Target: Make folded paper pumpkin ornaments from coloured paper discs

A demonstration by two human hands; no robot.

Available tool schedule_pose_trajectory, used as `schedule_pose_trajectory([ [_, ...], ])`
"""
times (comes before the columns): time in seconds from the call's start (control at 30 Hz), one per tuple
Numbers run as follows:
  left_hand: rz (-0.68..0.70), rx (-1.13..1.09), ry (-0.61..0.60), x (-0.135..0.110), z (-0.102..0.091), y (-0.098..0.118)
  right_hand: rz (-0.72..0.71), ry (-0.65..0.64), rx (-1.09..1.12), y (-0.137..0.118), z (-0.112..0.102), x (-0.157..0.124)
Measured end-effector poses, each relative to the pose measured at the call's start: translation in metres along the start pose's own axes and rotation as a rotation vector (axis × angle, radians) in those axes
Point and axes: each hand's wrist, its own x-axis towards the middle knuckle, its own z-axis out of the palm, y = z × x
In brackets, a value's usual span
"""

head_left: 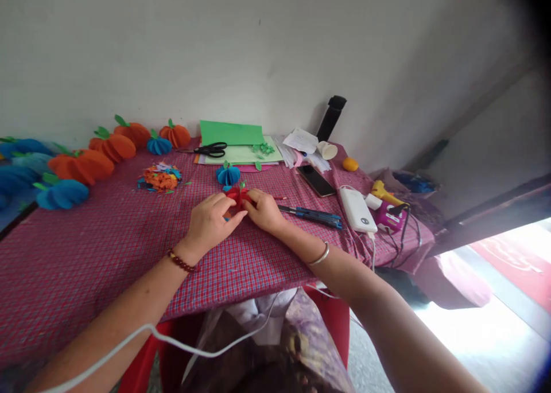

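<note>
Between both hands is a small red paper pumpkin (pixel 236 195) with a bit of green at its top. My left hand (pixel 210 220) is closed on its left side, fingers over the folds and thumb stretched toward the right. On the other side my right hand (pixel 263 209) pinches the red paper. The fingers cover much of it. Just behind stands a small blue paper pumpkin (pixel 228 175) with a green leaf. A blue-handled tool (pixel 316 216), perhaps a stapler or cutter, lies right of my right hand.
Orange paper pumpkins (pixel 112 146) and blue ones (pixel 62 193) line the left. Paper scraps (pixel 160 178), black scissors (pixel 210 150) and green paper (pixel 231 133) lie at the back. Rightward are a phone (pixel 316 181), white power bank (pixel 358 209), black bottle (pixel 330 119) and yellow glue gun (pixel 385 193).
</note>
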Motion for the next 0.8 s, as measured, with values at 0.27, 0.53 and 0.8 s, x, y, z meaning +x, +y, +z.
schedule_pose_trajectory([
  [0.27, -0.203, -0.142, -0.005, 0.002, 0.005, -0.013, -0.068, -0.041, -0.038, -0.009, -0.006, -0.001],
  [0.53, -0.557, -0.672, -0.030, 0.002, 0.018, -0.032, -0.131, -0.149, -0.097, -0.013, -0.008, -0.004],
  [0.8, -0.628, -0.665, 0.114, 0.002, 0.012, -0.035, 0.026, 0.079, 0.407, -0.063, -0.038, -0.003],
])
